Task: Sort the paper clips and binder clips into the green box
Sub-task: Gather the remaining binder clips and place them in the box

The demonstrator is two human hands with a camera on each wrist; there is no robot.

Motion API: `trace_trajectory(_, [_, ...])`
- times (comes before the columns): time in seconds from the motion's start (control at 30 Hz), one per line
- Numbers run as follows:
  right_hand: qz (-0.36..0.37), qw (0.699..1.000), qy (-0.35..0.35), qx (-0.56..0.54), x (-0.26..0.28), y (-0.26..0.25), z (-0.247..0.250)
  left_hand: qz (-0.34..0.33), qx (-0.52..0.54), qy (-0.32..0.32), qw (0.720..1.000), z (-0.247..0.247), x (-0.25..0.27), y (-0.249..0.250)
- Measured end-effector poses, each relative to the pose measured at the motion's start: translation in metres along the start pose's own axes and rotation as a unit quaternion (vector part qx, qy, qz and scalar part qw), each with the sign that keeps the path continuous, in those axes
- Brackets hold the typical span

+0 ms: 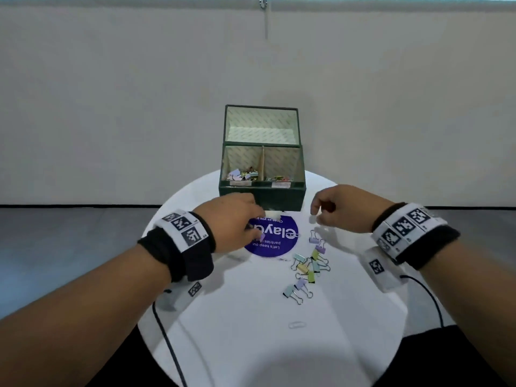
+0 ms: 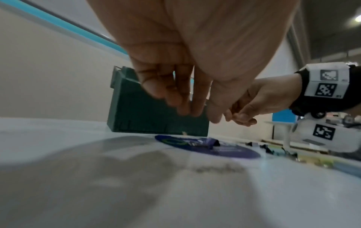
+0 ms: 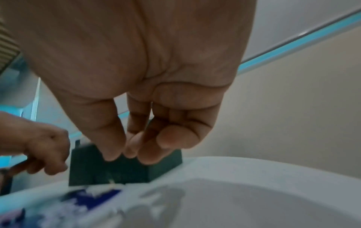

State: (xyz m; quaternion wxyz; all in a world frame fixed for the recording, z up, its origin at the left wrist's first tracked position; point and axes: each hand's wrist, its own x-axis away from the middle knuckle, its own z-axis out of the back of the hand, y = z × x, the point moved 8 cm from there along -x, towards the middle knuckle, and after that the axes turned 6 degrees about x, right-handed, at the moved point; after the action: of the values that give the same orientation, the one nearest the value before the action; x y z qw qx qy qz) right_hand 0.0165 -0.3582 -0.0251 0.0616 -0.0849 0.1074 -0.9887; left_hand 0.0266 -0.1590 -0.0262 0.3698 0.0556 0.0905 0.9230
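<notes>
Green box (image 1: 262, 194) stands open at the back of the white round table (image 1: 223, 303), some clips already in both of its front compartments, so the sorting looks partly done. A cluster of pastel binder clips (image 1: 307, 268) and one paper clip (image 1: 297, 324) lie on the tabletop. Left hand (image 1: 237, 223) hangs over a lilac binder clip (image 1: 262, 236) on the blue sticker (image 1: 282, 241), fingers drooping and gripping nothing; right hand (image 1: 339, 209) hovers loosely curled and empty beside the box.

A round white table (image 1: 223, 317) carries the green box (image 1: 262, 195) at its far edge, a blue round sticker (image 1: 272, 238) mid-surface, scattered pastel binder clips (image 1: 305, 268) just right of it, and one paper clip (image 1: 297, 324) nearer the front edge.
</notes>
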Motion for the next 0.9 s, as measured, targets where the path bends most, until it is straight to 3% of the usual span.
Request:
trace_trajectory(0.1, [-0.015,1.0,-0.019,0.019,0.007,0.014,-0.015,0.031,-0.034,-0.087,0.995,-0.021,-0.007,0.007])
trace_trajectory(0.33, [0.007,0.999,-0.054,-0.004,0.01,0.003,-0.037,0.049,0.01,-0.079,0.996,-0.02,-0.014,0.015])
trace_trajectory(0.47, [0.034,0.999,-0.03,-0.004,0.008,-0.003,-0.036,-0.005,0.022,-0.037,0.999,-0.013,-0.01,0.026])
trace_trajectory(0.53, [0.052,0.999,0.014,0.0,0.008,-0.005,-0.028,-0.033,0.035,-0.022,0.999,-0.008,-0.007,0.035])
trace_trajectory(0.7, [0.053,0.993,0.082,-0.062,0.013,0.002,-0.009,-0.072,-0.015,-0.072,0.995,-0.02,-0.01,0.058])
trace_trajectory(0.8, [0.029,0.994,0.051,-0.094,0.019,0.003,-0.006,-0.082,0.023,-0.055,0.995,-0.02,-0.012,0.067])
trace_trajectory(0.9, [0.028,0.998,-0.022,-0.054,0.024,-0.004,-0.015,-0.096,0.025,-0.087,0.991,-0.028,-0.009,0.073])
